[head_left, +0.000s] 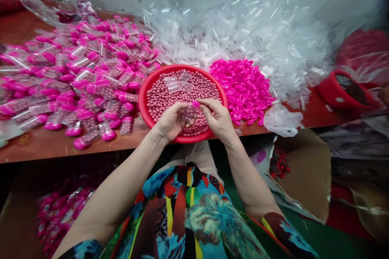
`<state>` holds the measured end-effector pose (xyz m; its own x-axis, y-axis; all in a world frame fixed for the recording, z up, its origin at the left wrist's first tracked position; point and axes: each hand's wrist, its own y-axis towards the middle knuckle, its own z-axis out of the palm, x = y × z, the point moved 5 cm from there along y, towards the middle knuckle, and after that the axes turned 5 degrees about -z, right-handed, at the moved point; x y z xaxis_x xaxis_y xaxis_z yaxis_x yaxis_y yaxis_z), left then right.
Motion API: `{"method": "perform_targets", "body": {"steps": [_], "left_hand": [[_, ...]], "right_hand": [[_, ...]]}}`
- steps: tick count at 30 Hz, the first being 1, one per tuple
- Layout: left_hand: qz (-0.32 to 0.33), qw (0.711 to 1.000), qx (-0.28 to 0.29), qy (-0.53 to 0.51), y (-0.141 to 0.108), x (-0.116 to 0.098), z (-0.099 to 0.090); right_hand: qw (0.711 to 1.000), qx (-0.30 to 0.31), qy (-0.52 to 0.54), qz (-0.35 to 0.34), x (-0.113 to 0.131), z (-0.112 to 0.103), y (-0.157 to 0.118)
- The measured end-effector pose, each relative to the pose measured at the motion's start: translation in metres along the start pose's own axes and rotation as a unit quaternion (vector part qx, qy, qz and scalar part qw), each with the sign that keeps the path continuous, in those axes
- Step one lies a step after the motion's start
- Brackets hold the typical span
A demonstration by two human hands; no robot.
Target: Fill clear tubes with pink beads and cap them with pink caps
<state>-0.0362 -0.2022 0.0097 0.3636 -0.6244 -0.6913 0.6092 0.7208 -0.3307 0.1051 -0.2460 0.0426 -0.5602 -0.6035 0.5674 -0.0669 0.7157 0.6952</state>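
Note:
Over the red basin (142, 107) of pink beads (158, 93), my left hand (174, 120) is closed around a small clear container (189, 114) with beads in it. My right hand (216, 118) pinches a bright pink cap (196, 104) at the container's upper right end. Whether the cap is seated cannot be made out. Several clear empty containers (179, 83) lie on the beads at the back of the basin. Right of the basin is a heap of pink caps (243, 89). Filled, pink-capped containers (100, 85) are piled to the left.
Clear empty containers (243, 32) form a large heap at the back of the brown table (60, 149). A crumpled plastic bag (283, 120) lies at the front edge, and a red bucket (343, 93) stands at the right. Cardboard boxes (313, 170) sit below the table.

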Motion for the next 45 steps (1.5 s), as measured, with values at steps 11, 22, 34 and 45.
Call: {"method": "perform_targets", "body": {"steps": [11,22,34,45], "left_hand": [[0.047,0.999,0.003,0.016,-0.001,0.001,0.0],[0.021,0.999,-0.03,0.013,0.0,0.002,-0.008],[0.066,0.997,0.004,0.041,0.002,0.009,-0.008],[0.07,0.996,0.029,0.054,-0.001,0.01,-0.004]], "right_hand": [[0.996,-0.046,-0.072,-0.034,-0.009,0.0,0.006],[0.991,-0.05,-0.125,0.011,-0.031,-0.011,0.006],[0.995,-0.049,0.066,0.055,-0.004,0.012,0.004],[0.992,-0.064,0.087,0.062,-0.003,0.007,-0.002]]}}
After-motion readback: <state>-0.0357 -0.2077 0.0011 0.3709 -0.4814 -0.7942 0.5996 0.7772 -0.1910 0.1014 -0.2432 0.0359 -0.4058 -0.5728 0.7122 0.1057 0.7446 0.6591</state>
